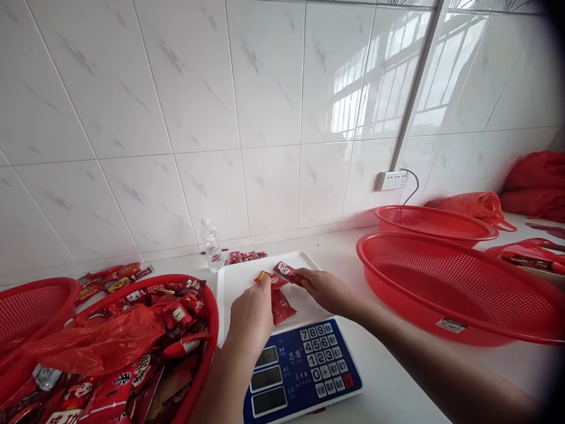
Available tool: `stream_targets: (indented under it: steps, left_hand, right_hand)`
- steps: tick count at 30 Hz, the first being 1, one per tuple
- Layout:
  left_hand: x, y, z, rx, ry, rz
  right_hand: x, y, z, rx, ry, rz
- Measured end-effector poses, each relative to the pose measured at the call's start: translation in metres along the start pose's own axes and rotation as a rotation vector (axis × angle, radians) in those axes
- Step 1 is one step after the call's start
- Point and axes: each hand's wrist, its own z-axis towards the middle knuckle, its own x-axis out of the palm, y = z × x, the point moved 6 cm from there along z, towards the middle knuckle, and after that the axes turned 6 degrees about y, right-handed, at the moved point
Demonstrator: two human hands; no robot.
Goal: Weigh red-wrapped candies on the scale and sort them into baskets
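Both my hands are over the white tray (pixel 241 278) of a blue electronic scale (pixel 304 368). My left hand (pixel 251 318) is closed, pinching a small red snack packet (pixel 263 278) at its fingertips. My right hand (pixel 324 290) is closed on another red packet (pixel 286 272) just beside it. A third red packet (pixel 282 307) lies flat on the tray under my hands. A red basket (pixel 207 321) heaped with red packets and a red plastic bag sits left of the scale.
A large empty red mesh basket (pixel 459 288) stands right of the scale, another (pixel 435 222) behind it, a third (pixel 30 309) at far left. A clear water bottle (pixel 212 246) and loose packets stand by the tiled wall. Red bags (pixel 472 205) lie at right.
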Motion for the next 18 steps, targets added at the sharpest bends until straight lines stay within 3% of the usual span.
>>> stream_targets:
  steps: [4, 6, 9, 11, 13, 15, 18]
  left_hand:
    - [-0.027, -0.005, -0.007, 0.032, -0.284, -0.491]
    - [-0.034, -0.005, -0.011, 0.068, -0.358, -0.784]
    - [-0.032, -0.008, -0.013, 0.097, -0.345, -0.995]
    - [-0.024, -0.014, -0.011, 0.126, -0.255, -1.016]
    - [-0.017, -0.020, -0.010, 0.144, -0.193, -1.083]
    - [-0.019, -0.021, -0.011, 0.148, -0.233, -1.258]
    - [-0.034, -0.018, -0.019, 0.183, -0.334, -1.593]
  right_hand:
    - [-0.004, 0.006, -0.003, -0.045, -0.038, 0.083]
    - [-0.005, 0.016, -0.006, -0.070, -0.068, 0.103]
    - [-0.010, 0.036, -0.015, -0.144, -0.076, 0.419]
    - [-0.014, 0.053, -0.023, -0.244, 0.016, 0.762]
    - [-0.020, 0.066, -0.029, -0.342, 0.101, 0.927]
    - [-0.024, 0.066, -0.031, -0.343, 0.078, 0.878]
    - [-0.018, 0.047, -0.022, -0.194, -0.018, 0.572]
